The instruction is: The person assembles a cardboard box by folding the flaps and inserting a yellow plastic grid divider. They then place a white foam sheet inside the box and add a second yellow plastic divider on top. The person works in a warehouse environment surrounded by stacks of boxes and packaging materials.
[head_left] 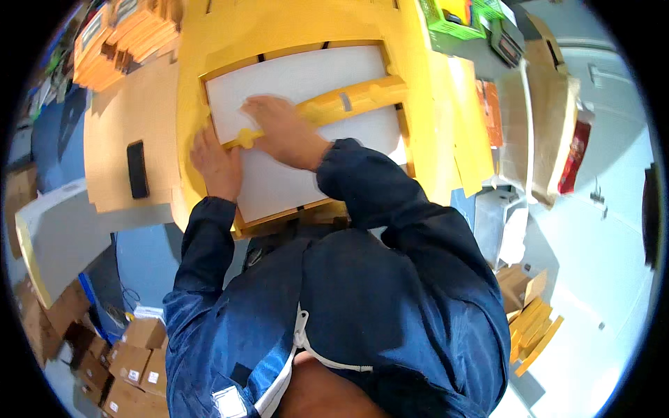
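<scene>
A folded-looking yellow cardboard strip (376,96) slants across a white panel (293,70) inside a shallow yellow cardboard box (359,21). My right hand (287,132) lies palm down over the strip's left half, fingers stretched toward the far left and a little blurred. Beneath the palm, part of the strip is hidden. At the strip's left end, my left hand (217,161) rests on the box's left wall with its fingers extended upward. A small grey patch (345,102) shows on the strip, right of my right hand.
Left of the box, a black phone (138,169) lies on a brown cardboard sheet (111,132). Stacked orange-brown pieces (132,35) stand at the far left. A green basket (453,21) is at the far right. Brown cartons (136,362) sit low at the left.
</scene>
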Demonstrator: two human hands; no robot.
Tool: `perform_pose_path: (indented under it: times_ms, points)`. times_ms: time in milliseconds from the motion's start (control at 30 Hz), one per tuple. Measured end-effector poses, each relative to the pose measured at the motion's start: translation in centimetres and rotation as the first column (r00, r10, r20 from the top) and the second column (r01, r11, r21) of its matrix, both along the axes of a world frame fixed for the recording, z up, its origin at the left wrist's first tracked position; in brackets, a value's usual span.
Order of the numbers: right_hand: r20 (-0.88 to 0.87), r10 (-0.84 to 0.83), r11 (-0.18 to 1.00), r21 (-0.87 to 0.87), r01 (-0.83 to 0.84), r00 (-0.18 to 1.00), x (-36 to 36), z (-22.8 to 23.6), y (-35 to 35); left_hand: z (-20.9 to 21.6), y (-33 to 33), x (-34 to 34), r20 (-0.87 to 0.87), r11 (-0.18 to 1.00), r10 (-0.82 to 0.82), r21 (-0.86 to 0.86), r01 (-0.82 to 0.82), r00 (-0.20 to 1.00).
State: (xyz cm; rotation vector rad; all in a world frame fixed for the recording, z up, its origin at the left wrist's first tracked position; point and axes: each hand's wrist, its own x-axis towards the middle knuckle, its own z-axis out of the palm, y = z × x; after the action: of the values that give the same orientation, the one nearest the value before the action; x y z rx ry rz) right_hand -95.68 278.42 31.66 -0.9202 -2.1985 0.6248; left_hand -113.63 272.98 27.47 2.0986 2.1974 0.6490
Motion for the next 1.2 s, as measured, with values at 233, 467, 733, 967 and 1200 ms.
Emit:
perform_pose_path:
  times_ms: [233, 467, 733, 967, 1200]
  points:
    - [0.334, -0.776, 0.52, -0.144, 0.842, 0.536, 21.9, -0.8, -2.3, 2.2, 7.6, 20.0, 0.152, 0.785, -0.617, 0.183, 0.591, 0.772]
    - [0.633, -0.468, 0.49, -0.395, 0.777, 0.617, 25.2, -6.0, -3.9, -1.9, 8.5, 26.7, -0.006, 0.722, -0.687, -0.117, 0.682, 0.727]
    - [0.561, -0.463, 0.566, -0.409, 0.716, 0.686, 26.4, -5.7, -3.5, -4.4, 6.8, 26.7, -0.039, 0.744, -0.666, -0.102, 0.66, 0.745]
    - [0.595, -0.403, 0.589, -0.414, 0.695, 0.695, 26.5, -5.7, -3.1, -3.7, 6.6, 28.1, -0.079, 0.77, -0.638, -0.076, 0.633, 0.766]
    - [0.575, -0.376, 0.633, -0.413, 0.655, 0.726, 26.8, -6.0, -3.3, -4.1, 8.6, 28.7, -0.078, 0.681, -0.728, -0.205, 0.703, 0.682]
